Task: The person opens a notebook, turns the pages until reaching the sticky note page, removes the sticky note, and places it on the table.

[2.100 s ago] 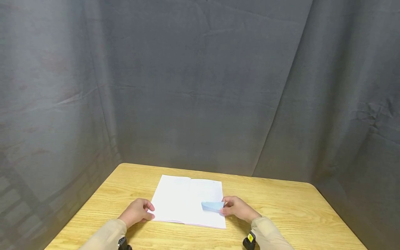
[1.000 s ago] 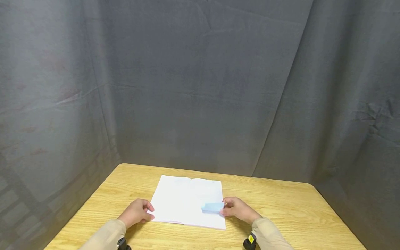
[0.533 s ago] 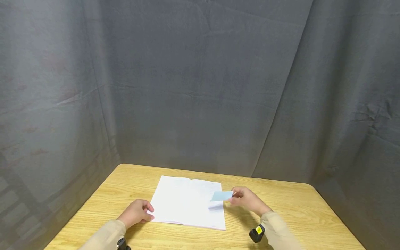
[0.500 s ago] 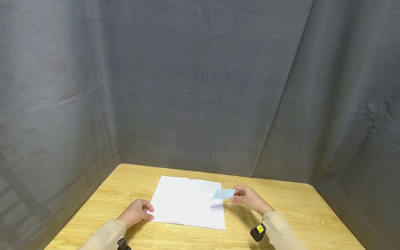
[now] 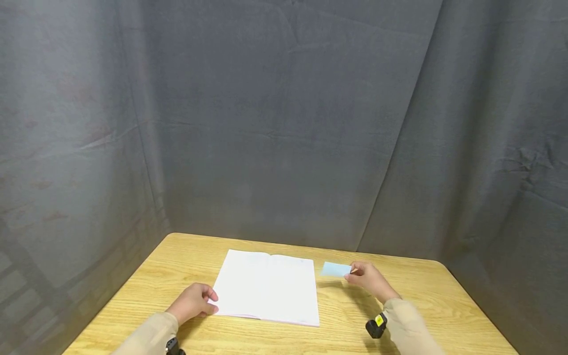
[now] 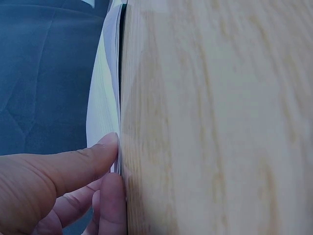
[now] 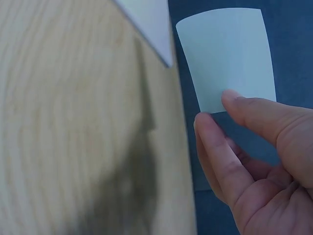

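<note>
An open notebook (image 5: 266,288) with white pages lies flat on the table, also visible edge-on as notebook pages (image 6: 105,73) in the left wrist view. My left hand (image 5: 195,301) rests at its lower left corner, thumb and fingertips touching the page edge with a gap between them. To the right of the notebook, my right hand (image 5: 370,281) pinches a light blue sticky note (image 5: 336,269) by its right edge, held above the table. In the right wrist view the sticky note (image 7: 230,56) curves slightly between thumb and fingertips, and a notebook corner (image 7: 159,36) shows nearby.
The wooden table (image 5: 421,305) has rounded far corners. Grey curtains (image 5: 275,123) hang behind it and along both sides. A shadow of the right hand falls on the wood below it.
My right hand has lifted the blue sticky note off the notebook's right page and moved it right and away, past the page edge. The left hand and notebook have stayed nearly still.
</note>
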A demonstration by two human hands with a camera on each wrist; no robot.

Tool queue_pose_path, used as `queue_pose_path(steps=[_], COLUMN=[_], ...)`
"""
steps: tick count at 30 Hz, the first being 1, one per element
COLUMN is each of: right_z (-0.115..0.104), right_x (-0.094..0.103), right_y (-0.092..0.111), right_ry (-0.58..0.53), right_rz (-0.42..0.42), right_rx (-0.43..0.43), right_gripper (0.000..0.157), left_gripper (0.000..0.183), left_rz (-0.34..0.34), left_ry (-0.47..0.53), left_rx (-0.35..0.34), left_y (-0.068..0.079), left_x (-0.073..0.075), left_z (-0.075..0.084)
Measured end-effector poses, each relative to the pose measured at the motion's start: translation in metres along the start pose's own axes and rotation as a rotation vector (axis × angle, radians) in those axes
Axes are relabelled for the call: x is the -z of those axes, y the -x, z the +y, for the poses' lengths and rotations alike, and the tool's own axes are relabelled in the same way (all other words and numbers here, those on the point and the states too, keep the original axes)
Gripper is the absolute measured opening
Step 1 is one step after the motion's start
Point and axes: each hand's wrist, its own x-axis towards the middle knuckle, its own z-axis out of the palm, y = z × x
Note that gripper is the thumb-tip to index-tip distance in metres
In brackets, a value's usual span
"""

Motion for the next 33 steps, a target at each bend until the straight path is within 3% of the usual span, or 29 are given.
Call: queue_pose_path(steps=[10, 18, 33], right_z=[0.016, 0.017, 0.016], right_x=[-0.010, -0.017, -0.018], right_y=[0.006, 0.008, 0.008], right_ry=[0.003, -0.019, 0.017], right_rz=[-0.013, -0.012, -0.040], right_rx=[-0.046, -0.117, -0.146], right_gripper=[0.017, 0.015, 0.015], left_gripper=[0.021, 0.021, 0.021], left_rz=[-0.001, 0.005, 0.009], left_ry=[-0.007, -0.005, -0.002], left_rx=[0.010, 0.000, 0.007], left_y=[-0.002, -0.002, -0.002], left_x=[-0.001, -0.002, -0.002], left_z=[-0.002, -0.002, -0.002])
